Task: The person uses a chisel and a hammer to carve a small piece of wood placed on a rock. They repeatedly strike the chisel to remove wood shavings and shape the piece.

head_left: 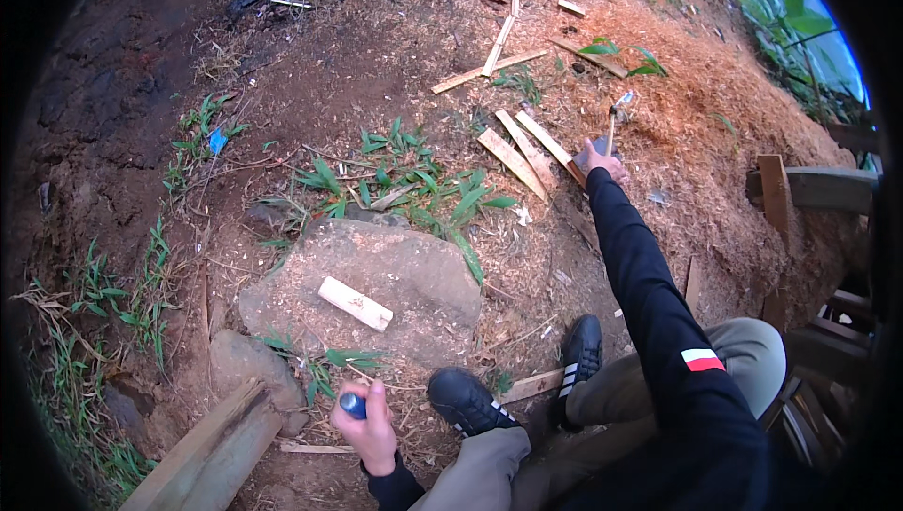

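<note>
My left hand [369,431] is closed around a blue-handled tool [353,405]. The rounded handle end points up, and the rest is hidden in the fist, so its kind cannot be made out. Stretched far out to the front right, my right hand [604,165] grips a hammer [612,127] by its pale wooden handle, with the small shiny head away from me. Beneath that hand are sawdust and a small dark flat piece. A short pale wood block [355,303] lies on a flat stone [414,262], ahead of my left hand and apart from it.
Loose wood strips [527,149] lie beside my right hand, and longer strips [489,71] lie farther off. Reddish sawdust [715,107] is heaped at right. A thick timber beam [212,450] slants at lower left. Stacked wood [828,398] stands at right; green plants [404,177] grow behind the stone.
</note>
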`<act>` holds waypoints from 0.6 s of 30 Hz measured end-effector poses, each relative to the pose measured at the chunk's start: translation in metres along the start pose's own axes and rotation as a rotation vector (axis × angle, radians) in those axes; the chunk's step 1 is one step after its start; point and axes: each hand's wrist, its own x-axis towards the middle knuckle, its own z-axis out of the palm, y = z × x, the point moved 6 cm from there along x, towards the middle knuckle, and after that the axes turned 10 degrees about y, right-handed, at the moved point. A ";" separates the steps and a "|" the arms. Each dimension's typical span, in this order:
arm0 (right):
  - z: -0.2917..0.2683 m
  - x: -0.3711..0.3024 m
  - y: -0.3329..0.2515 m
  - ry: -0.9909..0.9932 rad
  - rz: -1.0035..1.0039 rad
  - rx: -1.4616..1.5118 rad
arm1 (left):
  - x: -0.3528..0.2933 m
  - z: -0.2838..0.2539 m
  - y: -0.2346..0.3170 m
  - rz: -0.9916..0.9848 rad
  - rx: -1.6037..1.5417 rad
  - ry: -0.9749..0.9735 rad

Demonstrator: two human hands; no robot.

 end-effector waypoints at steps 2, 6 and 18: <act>0.010 0.001 0.000 -0.046 -0.004 -0.078 | -0.010 -0.003 -0.002 -0.037 -0.010 0.005; 0.024 -0.001 0.006 -0.201 -0.015 -0.058 | -0.013 0.000 -0.001 -0.085 -0.038 0.043; -0.001 -0.100 0.021 -0.837 0.584 1.181 | -0.017 0.042 0.008 0.054 -0.018 -0.113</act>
